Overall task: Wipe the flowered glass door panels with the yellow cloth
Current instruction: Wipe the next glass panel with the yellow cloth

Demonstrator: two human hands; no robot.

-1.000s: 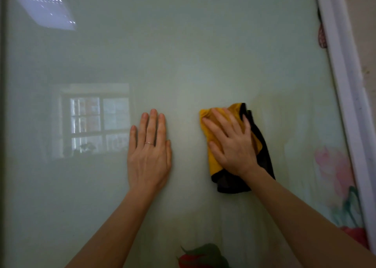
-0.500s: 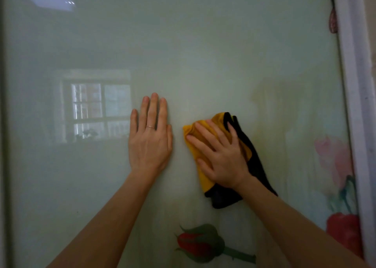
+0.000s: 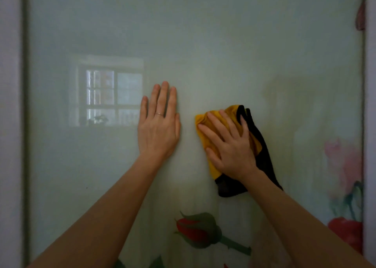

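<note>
**Asker:** So, what is in front of you?

**Me:** A pale green frosted glass door panel (image 3: 203, 44) printed with flowers fills the view, set in a pale frame. My left hand (image 3: 158, 125) lies spread and flat on the glass, fingers together and pointing up, holding nothing. My right hand (image 3: 230, 145), just beside it, is also flat, palm pressing a folded yellow cloth with a black backing (image 3: 262, 160) against the glass near the middle of the panel.

**Asker:** Where are the flowers?

**Me:** A red rosebud with green leaves (image 3: 198, 230) is printed below my hands. A faded pink bloom (image 3: 341, 160) and more red sit by the right edge. A window is reflected to the left.

**Asker:** How should the wiping go?

**Me:** I judge I am mid-panel. A faint yellowish smear (image 3: 284, 88) shows above and right of the cloth, so that area likely needs a pass. I would keep the palm flat for even pressure, overlap the strokes, and brace with the left hand so the door stays steady.
</note>
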